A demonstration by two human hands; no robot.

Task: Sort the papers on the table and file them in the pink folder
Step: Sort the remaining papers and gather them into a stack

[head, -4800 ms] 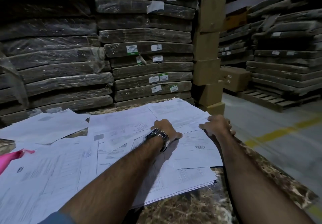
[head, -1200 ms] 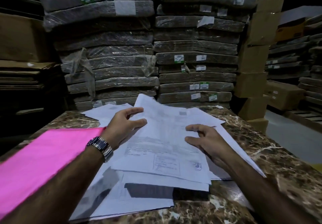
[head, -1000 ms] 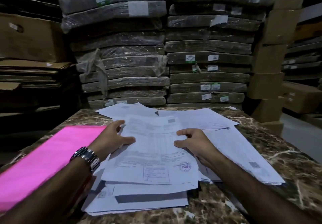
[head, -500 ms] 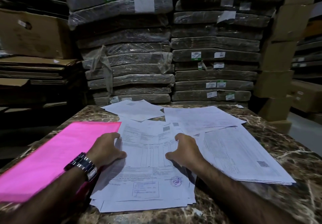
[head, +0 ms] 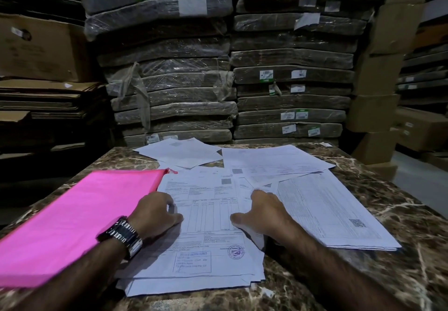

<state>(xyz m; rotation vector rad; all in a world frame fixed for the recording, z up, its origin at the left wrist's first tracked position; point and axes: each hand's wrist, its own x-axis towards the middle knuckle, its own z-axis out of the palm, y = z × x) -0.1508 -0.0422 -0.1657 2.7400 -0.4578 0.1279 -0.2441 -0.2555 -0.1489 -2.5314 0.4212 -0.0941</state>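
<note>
A stack of printed papers (head: 206, 245) lies flat at the near middle of the marble table (head: 400, 213), a stamped invoice on top. My left hand (head: 155, 213), with a metal watch at the wrist, holds the stack's left edge. My right hand (head: 264, 213) holds its right edge with fingers curled around it. The pink folder (head: 80, 216) lies shut on the left, touching the stack. A second pile of papers (head: 324, 209) lies to the right, and loose sheets (head: 184, 153) rest at the far side.
Behind the table rise stacks of plastic-wrapped brown bundles (head: 291, 73). Cardboard boxes (head: 36, 46) and flattened cartons stand at the left, more boxes (head: 378, 92) at the right. A grey floor shows at the far right.
The scattered sheets have been drawn together into one stack and laid flat between my hands. My hands have slid to the stack's two side edges. The camera has turned left, showing the folder.
</note>
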